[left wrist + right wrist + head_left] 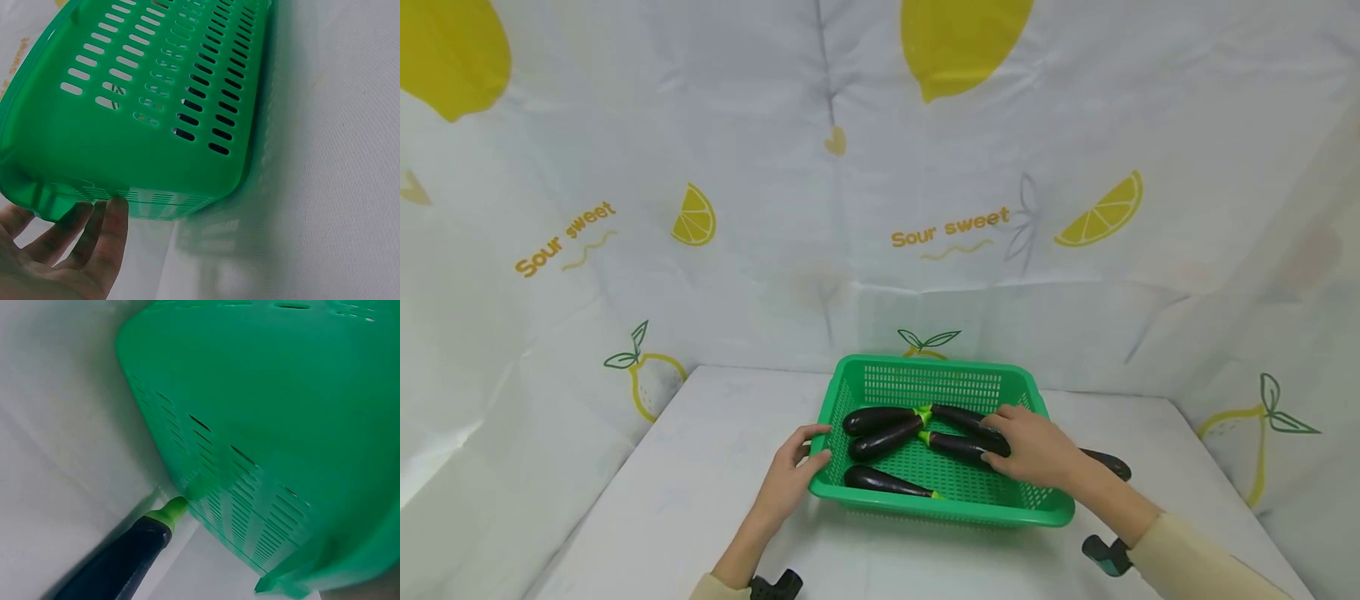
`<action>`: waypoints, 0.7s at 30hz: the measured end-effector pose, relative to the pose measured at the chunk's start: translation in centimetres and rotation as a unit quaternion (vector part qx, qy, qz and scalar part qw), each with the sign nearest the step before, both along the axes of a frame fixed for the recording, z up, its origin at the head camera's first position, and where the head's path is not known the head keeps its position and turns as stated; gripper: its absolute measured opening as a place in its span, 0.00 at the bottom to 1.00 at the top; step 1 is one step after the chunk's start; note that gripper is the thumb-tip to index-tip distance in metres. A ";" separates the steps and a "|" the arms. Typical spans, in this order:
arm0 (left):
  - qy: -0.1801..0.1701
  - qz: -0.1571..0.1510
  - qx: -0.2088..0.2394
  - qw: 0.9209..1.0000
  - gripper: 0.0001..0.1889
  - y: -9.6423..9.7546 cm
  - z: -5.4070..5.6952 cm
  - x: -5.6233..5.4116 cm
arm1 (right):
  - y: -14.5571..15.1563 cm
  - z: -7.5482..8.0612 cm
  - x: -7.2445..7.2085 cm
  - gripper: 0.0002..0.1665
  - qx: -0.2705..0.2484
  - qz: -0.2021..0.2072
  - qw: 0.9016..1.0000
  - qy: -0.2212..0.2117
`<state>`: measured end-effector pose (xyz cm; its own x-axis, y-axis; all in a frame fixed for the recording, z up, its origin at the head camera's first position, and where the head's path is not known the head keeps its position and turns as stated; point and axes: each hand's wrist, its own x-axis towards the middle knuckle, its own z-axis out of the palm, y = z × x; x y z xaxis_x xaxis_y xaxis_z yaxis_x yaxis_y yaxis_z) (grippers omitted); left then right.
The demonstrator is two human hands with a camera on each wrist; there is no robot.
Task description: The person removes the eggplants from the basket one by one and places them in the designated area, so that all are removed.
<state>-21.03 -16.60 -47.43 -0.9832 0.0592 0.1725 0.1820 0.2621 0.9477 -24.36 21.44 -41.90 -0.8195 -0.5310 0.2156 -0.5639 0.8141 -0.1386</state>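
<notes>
A green plastic basket point(940, 505) with slotted walls holds several dark purple eggplants, among them one lying alone near the front wall point(887, 481). My left hand point(790, 475) grips the basket's left rim. In the left wrist view its fingers point(109, 240) reach under the rim against the outer wall. Inside the right half of the basket, my right hand point(1033, 446) holds the thick end of an eggplant point(955, 446) between thumb and fingers. A second eggplant point(958, 417) lies just behind, partly covered by that hand. The right wrist view does not show the right hand's fingers.
Outside the basket, on the right, another eggplant point(1108, 463) lies on the white table point(700, 500), partly behind my right forearm. Its green stem point(167, 512) is close to the basket wall. A lemon-printed white sheet point(775, 275) hangs behind and beside the table.
</notes>
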 end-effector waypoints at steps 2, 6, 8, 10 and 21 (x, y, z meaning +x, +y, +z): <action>0.001 -0.001 0.002 1.000 0.19 0.0 0.0 0.0 | -0.3 -0.3 -0.2 0.23 0.009 0.002 1.000 -0.001; 0.001 -0.002 0.004 1.000 0.20 0.0 -0.1 0.1 | -0.8 -1.0 -0.4 0.24 0.029 0.002 0.999 -0.012; 0.002 0.000 0.001 1.000 0.20 0.0 -0.2 0.1 | -1.0 -1.3 -0.6 0.25 0.042 -0.004 0.999 -0.025; 0.002 0.001 0.001 1.000 0.20 0.1 -0.2 0.1 | -1.2 -1.4 -0.7 0.26 0.050 -0.010 0.998 -0.039; 0.005 0.006 -0.009 1.000 0.19 0.2 -0.1 0.1 | -2.0 -1.6 -1.1 0.27 0.047 -0.020 0.994 -0.097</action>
<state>-20.98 -16.45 -47.55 -0.9822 0.0507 0.1806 0.1876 0.2813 0.9411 -25.49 19.46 -43.51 -0.8618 -0.5073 0.0029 -0.5009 0.8500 -0.1630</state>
